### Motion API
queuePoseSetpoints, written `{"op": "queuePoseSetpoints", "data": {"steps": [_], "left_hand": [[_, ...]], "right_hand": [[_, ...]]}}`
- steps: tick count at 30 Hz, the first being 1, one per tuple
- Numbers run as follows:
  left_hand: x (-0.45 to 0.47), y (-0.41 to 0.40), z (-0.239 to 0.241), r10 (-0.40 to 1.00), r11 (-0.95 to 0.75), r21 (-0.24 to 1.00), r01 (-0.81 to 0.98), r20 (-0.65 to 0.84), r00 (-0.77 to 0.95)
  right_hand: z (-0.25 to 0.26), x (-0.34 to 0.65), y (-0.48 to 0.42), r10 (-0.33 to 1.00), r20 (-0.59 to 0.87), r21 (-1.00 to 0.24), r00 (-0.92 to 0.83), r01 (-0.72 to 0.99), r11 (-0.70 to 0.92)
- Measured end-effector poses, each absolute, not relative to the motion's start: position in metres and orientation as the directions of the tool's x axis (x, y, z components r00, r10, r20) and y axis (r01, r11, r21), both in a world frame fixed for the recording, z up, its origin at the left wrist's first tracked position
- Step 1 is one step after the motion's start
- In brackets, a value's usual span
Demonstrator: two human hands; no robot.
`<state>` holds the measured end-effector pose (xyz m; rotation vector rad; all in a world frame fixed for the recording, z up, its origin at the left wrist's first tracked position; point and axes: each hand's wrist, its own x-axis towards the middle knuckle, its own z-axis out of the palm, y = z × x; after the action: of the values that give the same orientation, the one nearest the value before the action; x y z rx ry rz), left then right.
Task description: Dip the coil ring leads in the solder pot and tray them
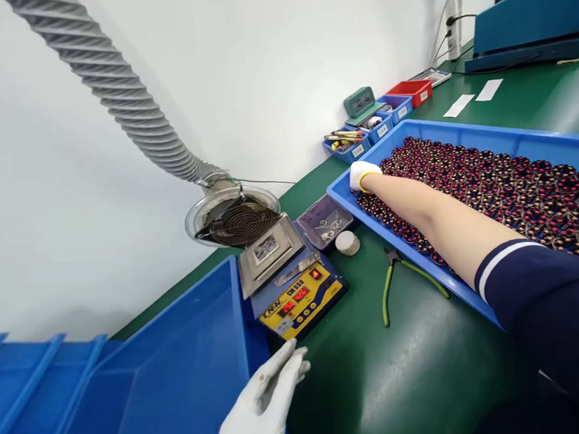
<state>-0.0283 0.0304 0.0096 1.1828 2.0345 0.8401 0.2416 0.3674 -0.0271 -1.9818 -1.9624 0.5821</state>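
Note:
My right hand (362, 174), in a white glove, reaches across to the far left corner of a large blue tray (463, 135) filled with several dark red wound coils (508, 186). Its fingers curl down onto the coils at that corner; what they hold is hidden. My left hand (264, 406), also in a white glove, rests with its fingers stretched out on the edge of a big empty blue bin (172, 380) at the lower left, holding nothing.
A solder pot with a yellow panel and red digits (295, 287) stands by a fume hose and its round intake (234, 218). Green-handled cutters (399, 278), a white round lid (347, 242), a small clear parts tray (326, 222) and small blue and red bins (382, 119) lie on the green mat.

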Motion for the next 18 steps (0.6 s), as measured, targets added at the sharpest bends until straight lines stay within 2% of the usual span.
{"op": "queuePoseSetpoints", "data": {"steps": [8,12,15,18], "left_hand": [[-0.026,0.027,0.009,0.928,0.353,0.77,0.531,-0.213,-0.307],[-0.022,0.026,0.012,0.944,0.319,0.753,0.575,-0.201,-0.26],[-0.023,0.027,0.011,0.956,0.277,0.764,0.583,-0.158,-0.246],[-0.022,0.025,0.014,0.954,0.217,0.815,0.537,-0.061,-0.292]], "right_hand": [[-0.04,0.233,0.365,0.999,0.039,-0.434,-0.035,0.899,0.048],[-0.041,0.239,0.359,0.997,0.048,-0.402,0.059,0.915,-0.034],[-0.028,0.252,0.347,0.992,0.066,-0.375,0.104,0.924,-0.072],[-0.01,0.25,0.319,0.992,0.102,-0.342,0.075,0.939,-0.036]]}}
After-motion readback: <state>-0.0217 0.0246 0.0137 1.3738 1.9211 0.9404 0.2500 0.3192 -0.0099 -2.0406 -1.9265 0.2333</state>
